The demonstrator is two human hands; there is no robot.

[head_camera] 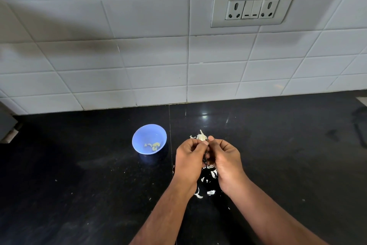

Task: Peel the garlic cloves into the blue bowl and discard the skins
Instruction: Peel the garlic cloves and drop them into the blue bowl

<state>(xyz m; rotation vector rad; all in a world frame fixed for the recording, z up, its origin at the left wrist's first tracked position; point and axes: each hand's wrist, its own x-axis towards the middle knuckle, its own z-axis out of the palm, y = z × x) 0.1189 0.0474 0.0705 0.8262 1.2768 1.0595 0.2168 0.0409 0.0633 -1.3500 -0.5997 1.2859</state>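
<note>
Garlic clove (202, 137) pinched between left hand (189, 157) and right hand (223, 158), above the counter (79, 165) right of the blue bowl (149, 138). Advice: nick the skin at the tip, strip downward, let skins (211, 192) drop below, not in the bowl

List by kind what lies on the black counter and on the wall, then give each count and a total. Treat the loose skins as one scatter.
Blue bowl: 1
Garlic bulb, held by both hands: 1
Scatter of garlic skins: 1
Socket panel: 1
Total: 4
</note>
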